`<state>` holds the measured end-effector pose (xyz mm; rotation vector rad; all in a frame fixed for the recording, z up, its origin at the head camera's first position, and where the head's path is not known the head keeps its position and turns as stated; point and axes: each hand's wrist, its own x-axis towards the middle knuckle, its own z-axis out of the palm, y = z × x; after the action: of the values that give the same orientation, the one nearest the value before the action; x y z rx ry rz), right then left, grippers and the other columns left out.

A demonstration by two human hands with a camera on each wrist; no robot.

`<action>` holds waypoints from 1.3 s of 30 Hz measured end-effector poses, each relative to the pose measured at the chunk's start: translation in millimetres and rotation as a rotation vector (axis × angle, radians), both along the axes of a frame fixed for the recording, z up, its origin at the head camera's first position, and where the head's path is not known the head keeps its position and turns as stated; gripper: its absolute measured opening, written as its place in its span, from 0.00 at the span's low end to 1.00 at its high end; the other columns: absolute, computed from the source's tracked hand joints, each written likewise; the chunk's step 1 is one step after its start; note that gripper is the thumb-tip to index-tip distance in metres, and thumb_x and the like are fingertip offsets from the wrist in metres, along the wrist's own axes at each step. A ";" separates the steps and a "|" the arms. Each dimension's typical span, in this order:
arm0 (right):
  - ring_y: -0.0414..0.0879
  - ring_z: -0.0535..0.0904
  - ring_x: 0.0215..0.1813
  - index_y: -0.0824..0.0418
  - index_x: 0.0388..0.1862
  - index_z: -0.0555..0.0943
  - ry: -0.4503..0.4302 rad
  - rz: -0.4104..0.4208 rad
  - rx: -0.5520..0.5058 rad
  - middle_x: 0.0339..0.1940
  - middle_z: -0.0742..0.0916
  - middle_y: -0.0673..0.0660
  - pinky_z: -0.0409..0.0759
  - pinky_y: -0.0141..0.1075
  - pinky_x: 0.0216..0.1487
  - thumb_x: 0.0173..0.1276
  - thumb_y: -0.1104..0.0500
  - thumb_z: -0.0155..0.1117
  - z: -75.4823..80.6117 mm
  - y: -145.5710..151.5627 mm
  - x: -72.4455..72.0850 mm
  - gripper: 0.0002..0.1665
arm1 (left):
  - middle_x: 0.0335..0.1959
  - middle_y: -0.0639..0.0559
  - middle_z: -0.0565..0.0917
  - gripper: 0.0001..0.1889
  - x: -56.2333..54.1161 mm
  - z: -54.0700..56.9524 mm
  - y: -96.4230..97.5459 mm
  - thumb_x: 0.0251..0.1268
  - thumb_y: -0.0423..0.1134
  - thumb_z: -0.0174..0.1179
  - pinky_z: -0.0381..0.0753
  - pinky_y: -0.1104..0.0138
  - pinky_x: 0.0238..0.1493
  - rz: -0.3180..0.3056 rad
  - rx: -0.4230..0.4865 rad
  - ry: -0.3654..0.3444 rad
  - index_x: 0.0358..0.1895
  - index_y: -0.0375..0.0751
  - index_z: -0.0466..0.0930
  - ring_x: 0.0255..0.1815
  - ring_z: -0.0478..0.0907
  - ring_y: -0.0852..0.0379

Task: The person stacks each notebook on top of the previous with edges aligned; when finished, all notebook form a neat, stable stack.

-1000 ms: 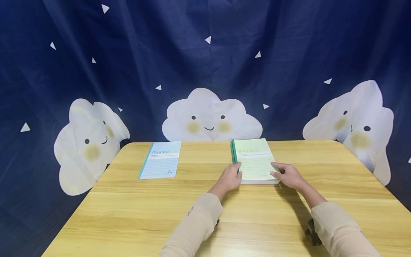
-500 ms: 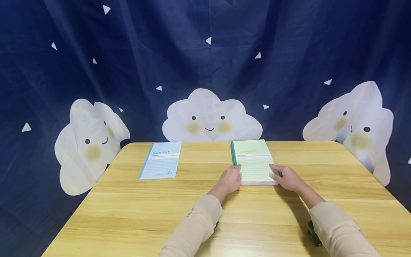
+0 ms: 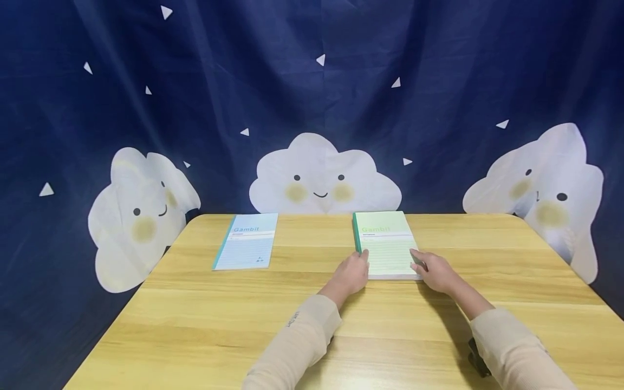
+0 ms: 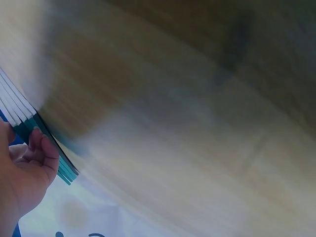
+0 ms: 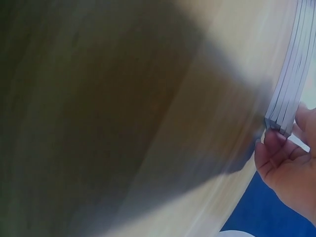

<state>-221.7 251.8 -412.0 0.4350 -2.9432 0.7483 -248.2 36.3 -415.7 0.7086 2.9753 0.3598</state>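
Observation:
A stack of notebooks lies on the table at center right in the head view, its top cover pale green and marked "Gambit". My left hand grips its lower left side, over the green spines. On the opposite side, my right hand holds the stack with the thumb on the top cover. In the left wrist view, curled fingers press against the spines. The right wrist view has fingers at the corner of the layered page edges. The underside is hidden.
A blue notebook lies flat on the wooden table, left of the stack. Behind the table's far edge hangs a dark blue curtain with white clouds. A black strap piece sits under the right sleeve.
The notebooks' edges have become more even, with less of the lower green spine sticking out at left. My right hand has shifted slightly left. The head view has turned a little.

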 end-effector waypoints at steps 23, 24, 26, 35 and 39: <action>0.69 0.77 0.45 0.77 0.56 0.71 0.124 -0.104 0.107 0.44 0.79 0.78 0.76 0.58 0.44 0.64 0.63 0.57 0.3 -7.5 10.8 0.25 | 0.62 0.41 0.72 0.24 6.2 -1.3 -11.8 0.75 0.42 0.38 0.72 0.64 0.62 -0.058 0.016 0.003 0.70 0.37 0.56 0.63 0.70 0.50; 0.69 0.77 0.45 0.76 0.56 0.72 0.152 -0.120 0.118 0.44 0.79 0.77 0.76 0.58 0.43 0.64 0.62 0.58 1.4 -8.4 12.5 0.25 | 0.62 0.41 0.71 0.25 7.1 -0.6 -15.8 0.75 0.43 0.38 0.71 0.63 0.63 -0.057 0.017 0.010 0.70 0.38 0.56 0.63 0.70 0.50; 0.68 0.76 0.45 0.74 0.55 0.73 0.215 -0.144 0.134 0.45 0.78 0.76 0.76 0.59 0.42 0.63 0.62 0.59 3.8 -10.9 15.9 0.24 | 0.62 0.42 0.72 0.25 8.9 0.8 -25.4 0.74 0.45 0.39 0.72 0.62 0.62 -0.058 0.014 0.045 0.70 0.40 0.55 0.62 0.71 0.50; 0.70 0.71 0.55 0.71 0.59 0.72 0.368 -0.087 0.135 0.56 0.75 0.75 0.71 0.62 0.47 0.64 0.57 0.58 10.2 -33.4 22.6 0.27 | 0.69 0.37 0.61 0.28 18.8 -4.3 -80.4 0.72 0.47 0.41 0.60 0.48 0.68 -0.086 0.065 0.163 0.71 0.41 0.54 0.69 0.59 0.42; 0.69 0.67 0.61 0.69 0.63 0.68 0.331 -0.058 0.158 0.62 0.71 0.73 0.68 0.63 0.52 0.66 0.52 0.56 7.6 -48.3 23.6 0.32 | 0.71 0.35 0.56 0.30 20.6 -10.1 -104.8 0.71 0.51 0.41 0.54 0.43 0.69 -0.098 0.102 0.199 0.71 0.40 0.53 0.71 0.55 0.38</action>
<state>-198.2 203.4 -404.4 0.4350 -2.6966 0.3924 -227.6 -68.5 -425.8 0.9509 3.1089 0.4625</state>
